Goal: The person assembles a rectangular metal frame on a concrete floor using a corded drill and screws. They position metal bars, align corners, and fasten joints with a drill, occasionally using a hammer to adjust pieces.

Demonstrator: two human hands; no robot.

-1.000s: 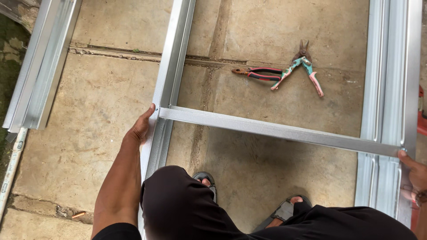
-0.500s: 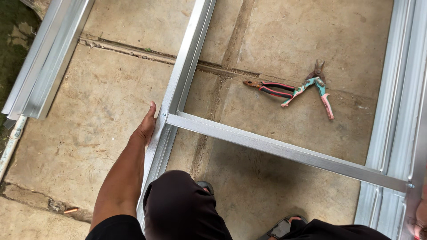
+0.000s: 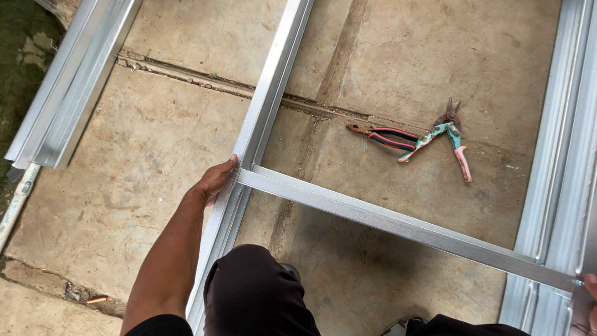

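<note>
A silver metal cross bar [image 3: 398,221] runs at a slant between a long left rail [image 3: 267,106] and a wide right rail [image 3: 559,155], all lying on a concrete floor. My left hand [image 3: 214,180] grips the left rail just where the cross bar's left end meets it, with the fingers curled over the edge. Only a sliver of my right hand [image 3: 589,298] shows at the frame's right edge, against the cross bar's right end; its grip is hidden. My knee [image 3: 249,292] in dark trousers is bent beside the left rail.
Two pairs of snips lie together on the concrete inside the frame, one with red and black handles [image 3: 385,135], one with teal and pink handles [image 3: 451,134]. A stack of metal channels [image 3: 68,93] lies at the upper left, with a white pipe [image 3: 18,196] below it.
The view has shifted, so everything sits further right and lower in the picture. My left hand stays at the joint. My right hand has slipped almost out of the frame.
</note>
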